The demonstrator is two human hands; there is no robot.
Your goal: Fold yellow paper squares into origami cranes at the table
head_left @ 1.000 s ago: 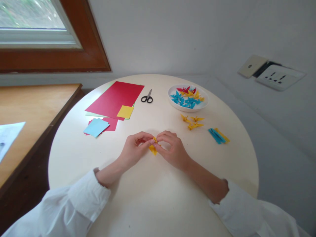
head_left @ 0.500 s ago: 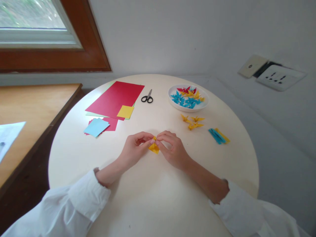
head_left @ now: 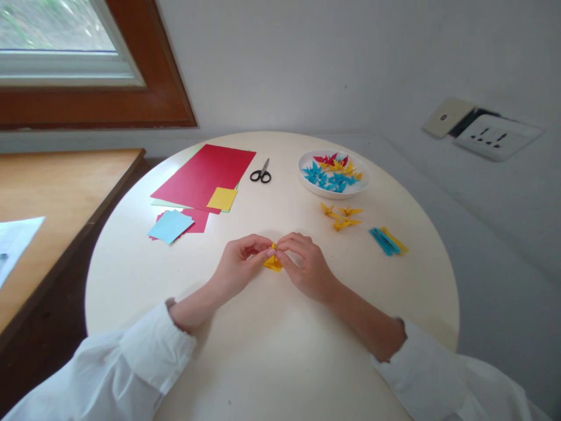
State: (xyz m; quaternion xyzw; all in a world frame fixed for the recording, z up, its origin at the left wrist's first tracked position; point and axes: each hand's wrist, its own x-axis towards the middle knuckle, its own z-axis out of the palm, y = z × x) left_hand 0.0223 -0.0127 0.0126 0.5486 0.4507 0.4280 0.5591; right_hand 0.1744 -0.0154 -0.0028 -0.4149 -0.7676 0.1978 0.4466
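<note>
Between my hands, over the middle of the round table, is a small piece of folded yellow paper point(head_left: 273, 263). My left hand point(head_left: 241, 260) pinches its upper left side with thumb and fingers. On the opposite side my right hand point(head_left: 307, 263) closes its thumb and forefinger on the same paper. The fingertips cover the upper part of it, so the exact fold is hidden. Beyond my right hand, three yellow origami cranes point(head_left: 344, 223) sit close together on the tabletop.
A white dish point(head_left: 313, 188) holds blue, yellow and red cranes. Blue and yellow folded strips point(head_left: 384, 241) lie at right. Scissors point(head_left: 261, 174) rest near red sheets point(head_left: 205, 175), a yellow square point(head_left: 222, 199) and light blue squares point(head_left: 172, 226). The round white table point(head_left: 272, 351) borders a wooden desk point(head_left: 65, 187).
Both hands stay almost still around the yellow paper. Its lower edge shows a very slight shift in shape; everything else on the table is unmoved.
</note>
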